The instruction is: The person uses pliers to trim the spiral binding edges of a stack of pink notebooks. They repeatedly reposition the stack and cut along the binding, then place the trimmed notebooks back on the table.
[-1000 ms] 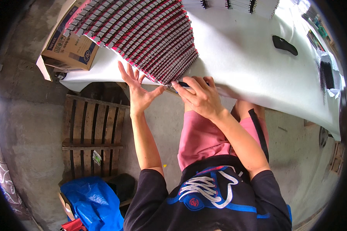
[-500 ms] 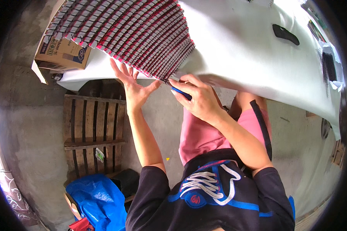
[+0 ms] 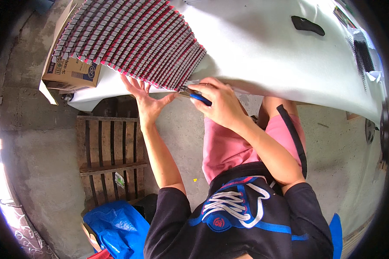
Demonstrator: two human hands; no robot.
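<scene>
A large gridded panel [image 3: 129, 45], with tight rows of grey, black and red pieces, lies on the white-covered table and reaches its near edge. My left hand [image 3: 148, 103] is at that edge with fingers spread; the fingertips meet the panel's border, and the thumb stretches toward its near right corner. Closed around a blue-handled tool [image 3: 201, 99], my right hand [image 3: 220, 101] is at the same corner. The tool's tip is small and partly covered by fingers, so its exact kind does not show.
A cardboard box [image 3: 71, 75] stands left of the panel. On the white table cover [image 3: 255, 52] lies a small black piece [image 3: 307, 26], with black mesh [image 3: 363, 56] farther right. Below left are a wooden pallet [image 3: 112, 146] and a blue plastic bag [image 3: 116, 226].
The view has shifted slightly, so the panel and the black piece sit farther left in the picture. Both hands stay at the panel's near edge, the right still holding the tool.
</scene>
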